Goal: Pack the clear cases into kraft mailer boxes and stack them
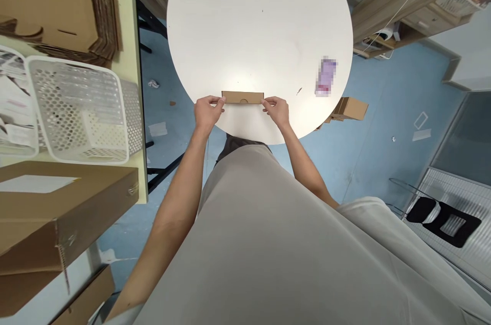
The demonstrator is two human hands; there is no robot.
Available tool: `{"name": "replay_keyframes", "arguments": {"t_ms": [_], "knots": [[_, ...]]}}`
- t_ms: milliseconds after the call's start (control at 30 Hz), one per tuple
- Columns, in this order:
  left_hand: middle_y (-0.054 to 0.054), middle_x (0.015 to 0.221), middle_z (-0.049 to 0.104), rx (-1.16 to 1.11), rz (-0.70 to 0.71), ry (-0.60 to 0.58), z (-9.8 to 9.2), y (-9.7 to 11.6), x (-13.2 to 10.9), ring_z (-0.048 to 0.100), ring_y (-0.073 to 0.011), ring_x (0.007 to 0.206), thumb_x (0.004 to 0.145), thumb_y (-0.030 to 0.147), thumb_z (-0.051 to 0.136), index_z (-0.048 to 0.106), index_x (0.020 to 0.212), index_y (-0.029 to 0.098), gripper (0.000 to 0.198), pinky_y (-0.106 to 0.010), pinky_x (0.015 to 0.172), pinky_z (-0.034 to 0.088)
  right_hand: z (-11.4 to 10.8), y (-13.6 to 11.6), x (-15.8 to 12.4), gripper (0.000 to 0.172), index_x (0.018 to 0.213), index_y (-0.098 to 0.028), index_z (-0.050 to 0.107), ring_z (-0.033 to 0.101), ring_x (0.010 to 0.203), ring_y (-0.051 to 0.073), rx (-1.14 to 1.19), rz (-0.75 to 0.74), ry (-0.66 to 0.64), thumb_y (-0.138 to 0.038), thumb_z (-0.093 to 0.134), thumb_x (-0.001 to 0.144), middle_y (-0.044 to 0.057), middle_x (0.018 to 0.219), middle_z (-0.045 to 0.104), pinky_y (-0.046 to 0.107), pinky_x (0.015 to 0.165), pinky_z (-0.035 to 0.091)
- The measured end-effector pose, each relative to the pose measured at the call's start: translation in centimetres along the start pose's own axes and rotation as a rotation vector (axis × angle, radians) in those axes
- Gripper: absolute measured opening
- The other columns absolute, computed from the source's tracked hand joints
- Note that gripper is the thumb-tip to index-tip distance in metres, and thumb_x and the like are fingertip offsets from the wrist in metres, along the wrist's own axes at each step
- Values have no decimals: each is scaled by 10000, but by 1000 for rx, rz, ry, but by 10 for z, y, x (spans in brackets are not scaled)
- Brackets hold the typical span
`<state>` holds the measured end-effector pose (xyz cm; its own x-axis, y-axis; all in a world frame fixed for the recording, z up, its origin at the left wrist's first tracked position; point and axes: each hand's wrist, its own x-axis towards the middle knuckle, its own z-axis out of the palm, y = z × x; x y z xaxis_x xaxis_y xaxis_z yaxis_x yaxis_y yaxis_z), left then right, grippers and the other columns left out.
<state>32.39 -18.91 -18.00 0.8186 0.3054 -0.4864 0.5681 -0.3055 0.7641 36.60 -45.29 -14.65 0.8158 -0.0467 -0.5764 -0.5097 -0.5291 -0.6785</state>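
Note:
A small flat brown cardboard box (242, 97) lies near the front edge of a round white table (257, 18). My left hand (207, 112) pinches the box's left end, fingers closed on it. My right hand (276, 110) grips the right end the same way. Both forearms reach forward from my body over the table's near rim. A half-round notch shows in the middle of the box's near face.
A blurred purple item (326, 76) lies on the table's right side. A folded box (351, 109) rests on the blue floor beyond it. At left, a side table carries a white mesh basket (82, 108), stacked flat cardboard (61, 3) and a large carton (57, 212).

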Motion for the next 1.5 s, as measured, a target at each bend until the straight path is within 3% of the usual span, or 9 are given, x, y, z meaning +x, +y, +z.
{"name": "replay_keyframes", "arguments": {"t_ms": [233,333,567,700,833,1000,1200,1367,1500], "knots": [[-124,1089,811,-125,-116,-66,2,-7,14,807,-200,802,939,402,809,757,1073,151,289,-340,798,679,3,3,6,193,1074,-185,778,826,873,164,158,104,-26,-368,792,1013,82,1187,832,273,774,653],[-135,1156,809,-105,-142,-92,-1,-7,22,792,-190,812,906,346,838,742,1190,157,354,-347,812,672,0,2,11,162,1076,-184,769,799,831,152,189,153,-49,-315,810,989,77,1135,835,280,766,641],[-183,1325,767,-91,-166,-131,-4,5,27,785,-199,838,893,250,827,700,1446,174,572,-408,867,684,-2,3,19,403,1294,-181,734,749,857,169,199,171,-62,-283,842,920,78,1077,823,348,832,667],[-176,1364,753,-214,-111,-94,5,13,11,810,-208,932,922,225,777,751,1408,160,491,-413,961,688,3,4,23,520,1398,-177,738,773,955,191,194,89,-64,-205,806,883,130,1264,811,401,923,677],[-161,1410,759,-297,-59,7,18,4,-22,799,-236,1108,992,308,714,791,1295,141,355,-375,979,697,19,20,12,489,1303,-170,806,781,1207,246,235,-36,-44,-136,773,817,129,1361,811,430,1081,638],[-172,1435,758,-304,-141,98,46,-13,-66,749,-288,1305,1010,325,706,793,1214,143,287,-366,998,698,31,63,-28,446,1286,-232,824,771,1302,289,357,-58,69,-380,847,867,98,1348,829,488,1117,633],[-200,1615,640,-313,-133,-87,88,0,-108,678,-327,1455,996,469,780,704,1447,205,527,-400,1072,682,-23,105,-70,540,1305,-211,779,730,1387,319,523,-9,179,-440,899,832,164,1456,774,480,1113,639],[-188,1545,696,-313,-114,-293,120,24,-123,684,-348,1448,905,428,878,721,1397,209,561,-471,1120,667,-82,137,-96,541,1124,-201,798,778,1269,322,677,9,201,-550,937,734,152,1355,817,474,1119,635],[-181,1510,722,-295,-94,-376,168,53,-124,679,-361,1451,823,289,882,748,1305,201,508,-501,1133,655,-127,175,-111,587,1099,-226,768,778,1258,330,746,0,268,-595,956,683,145,1324,823,489,1141,624]]}}
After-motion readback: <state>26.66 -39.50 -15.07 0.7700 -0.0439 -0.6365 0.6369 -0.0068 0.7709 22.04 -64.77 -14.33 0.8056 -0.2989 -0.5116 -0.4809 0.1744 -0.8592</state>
